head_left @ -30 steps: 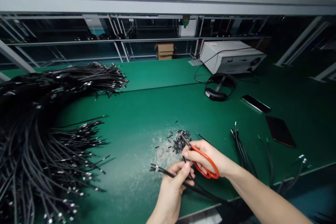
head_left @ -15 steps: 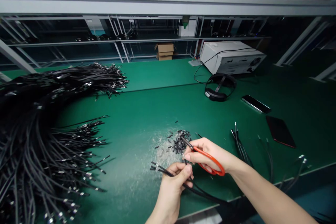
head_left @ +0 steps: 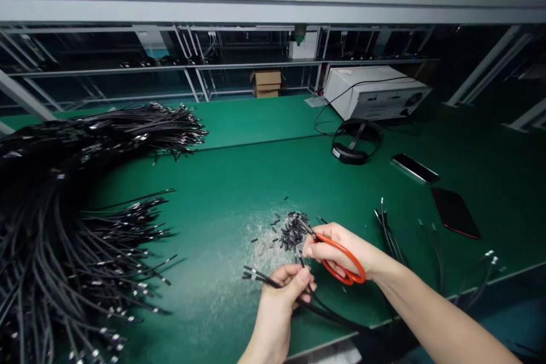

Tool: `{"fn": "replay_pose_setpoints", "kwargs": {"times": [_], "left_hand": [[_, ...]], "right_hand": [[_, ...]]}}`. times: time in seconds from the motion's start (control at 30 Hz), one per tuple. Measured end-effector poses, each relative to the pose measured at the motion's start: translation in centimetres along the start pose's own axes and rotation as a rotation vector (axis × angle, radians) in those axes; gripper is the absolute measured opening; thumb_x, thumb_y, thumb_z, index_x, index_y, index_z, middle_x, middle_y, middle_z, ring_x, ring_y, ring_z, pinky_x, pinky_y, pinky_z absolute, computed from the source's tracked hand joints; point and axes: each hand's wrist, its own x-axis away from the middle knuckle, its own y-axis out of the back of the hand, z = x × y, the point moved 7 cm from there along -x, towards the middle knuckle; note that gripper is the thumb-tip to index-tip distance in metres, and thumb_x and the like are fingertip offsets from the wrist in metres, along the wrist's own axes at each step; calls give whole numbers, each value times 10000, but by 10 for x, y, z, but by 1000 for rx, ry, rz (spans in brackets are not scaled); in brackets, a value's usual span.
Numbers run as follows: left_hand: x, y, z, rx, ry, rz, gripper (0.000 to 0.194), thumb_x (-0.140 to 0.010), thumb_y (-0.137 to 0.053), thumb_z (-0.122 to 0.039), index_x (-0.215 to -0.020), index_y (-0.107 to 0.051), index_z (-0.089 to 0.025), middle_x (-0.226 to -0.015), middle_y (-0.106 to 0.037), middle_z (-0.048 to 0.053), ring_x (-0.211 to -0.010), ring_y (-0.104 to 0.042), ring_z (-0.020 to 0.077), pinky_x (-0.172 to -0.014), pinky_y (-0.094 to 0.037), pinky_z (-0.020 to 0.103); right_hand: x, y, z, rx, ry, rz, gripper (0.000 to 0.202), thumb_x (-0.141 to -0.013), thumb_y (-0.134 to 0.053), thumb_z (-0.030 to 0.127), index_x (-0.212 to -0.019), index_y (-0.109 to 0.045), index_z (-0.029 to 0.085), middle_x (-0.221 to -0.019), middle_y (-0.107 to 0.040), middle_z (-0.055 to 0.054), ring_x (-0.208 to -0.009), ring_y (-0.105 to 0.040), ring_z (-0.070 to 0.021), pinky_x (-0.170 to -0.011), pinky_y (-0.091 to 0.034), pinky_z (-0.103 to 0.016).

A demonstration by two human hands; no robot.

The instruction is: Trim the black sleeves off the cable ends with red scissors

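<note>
My left hand (head_left: 284, 296) is closed around a few black cables (head_left: 326, 313) near the front of the green table. Their labelled ends stick out to the left of the fist, while one end points up toward my right hand. Red-handled scissors (head_left: 347, 256) are gripped in my right hand (head_left: 336, 247), just above and right of the left. Their blades point up and left, over a small pile of cut black cable pieces (head_left: 290, 233). White stringy debris is scattered around that pile.
A large heap of black cables (head_left: 46, 216) covers the left side. To the right lie a headset (head_left: 356, 142), a phone (head_left: 414, 168), a dark red-edged flat device (head_left: 455, 212) and loose cables (head_left: 390, 236). Behind stands a white metal box (head_left: 377, 94). A grey beam (head_left: 273, 8) crosses above.
My right hand and the scissors have shifted slightly to the right, a little away from my left hand. My left hand keeps its hold on the cables.
</note>
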Motion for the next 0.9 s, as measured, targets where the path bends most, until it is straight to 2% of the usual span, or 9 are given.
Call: {"fn": "replay_pose_setpoints", "kwargs": {"times": [0.07,0.17,0.23,0.3,0.47,0.6,0.7,0.8,0.9], "left_hand": [[2,0,-2,32,3,4,187,-659,-744,-259,-751,-675,-111,-639,-681,45,-546,-570,91,-517,-421,175],[3,-2,-2,59,23,41,166,-691,-720,-250,-769,-686,-107,-673,-686,54,-584,-578,96,-540,-426,177],[4,-4,-1,67,40,72,159,-713,-701,-247,-781,-692,-105,-687,-685,56,-588,-570,90,-554,-427,175],[4,-5,0,69,49,82,153,-722,-693,-245,-783,-695,-104,-685,-681,51,-586,-563,84,-558,-425,172],[6,-8,0,51,58,92,154,-723,-691,-247,-769,-695,-101,-671,-673,50,-582,-558,86,-547,-417,170],[8,-9,-1,40,54,89,153,-718,-695,-246,-766,-697,-100,-656,-668,46,-573,-552,83,-539,-410,166],[9,-8,-1,34,48,88,153,-716,-698,-245,-766,-696,-100,-648,-666,44,-569,-551,84,-538,-409,168],[10,-8,-3,31,40,81,158,-709,-703,-252,-763,-694,-104,-652,-670,46,-575,-555,88,-537,-409,171],[6,-11,0,7,45,86,169,-676,-728,-274,-711,-693,-112,-619,-675,43,-527,-542,83,-516,-405,176]], "right_hand": [[3,7,4,186,102,-149,213,-864,-437,349,-825,-548,171,-546,-468,53,-405,-453,-76,-396,-368,-180],[16,8,15,641,313,-340,137,-868,-441,257,-827,-546,178,-793,-556,-26,-720,-546,-143,-629,-425,-241],[22,1,14,917,367,-345,86,-855,-454,208,-831,-532,181,-863,-547,-48,-808,-519,-174,-648,-399,-259],[24,-5,10,1110,377,-299,66,-847,-459,180,-826,-521,184,-856,-538,-45,-795,-497,-180,-608,-371,-260],[25,-11,7,1306,452,-245,85,-868,-455,173,-817,-521,186,-814,-538,-28,-748,-465,-175,-583,-322,-275],[25,-11,9,1361,523,-221,128,-893,-421,163,-835,-532,188,-775,-543,-20,-710,-459,-171,-555,-289,-284],[28,-8,11,1315,519,-212,150,-903,-409,172,-846,-547,187,-755,-554,-23,-696,-473,-166,-537,-283,-273],[31,-1,17,1048,450,-276,167,-916,-411,226,-856,-562,189,-748,-569,-23,-699,-508,-149,-571,-330,-242],[31,1,15,579,323,-304,185,-910,-436,320,-866,-553,184,-806,-598,-19,-674,-553,-118,-603,-394,-205]]}}
